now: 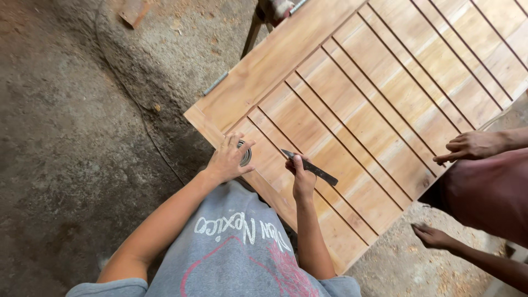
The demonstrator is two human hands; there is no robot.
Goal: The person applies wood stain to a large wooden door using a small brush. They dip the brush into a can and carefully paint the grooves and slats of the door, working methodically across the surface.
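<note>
A large wooden door panel (379, 93) with long parallel grooves lies flat in front of me. My left hand (228, 159) grips a small round metal tin (245, 154) resting on the panel near its corner. My right hand (302, 176) holds a dark flat-bladed knife (311, 166), its tip pointing left over a groove close to the tin. Both of my forearms reach up from a grey printed shirt at the bottom.
Another person stands at the right in dark red clothing (487, 192); one of their hands (470, 147) rests on the panel's edge, the other (432, 236) hangs low over sawdust. A metal hinge (215, 83) sits on the panel's left edge. Rough concrete floor (82, 137) lies to the left.
</note>
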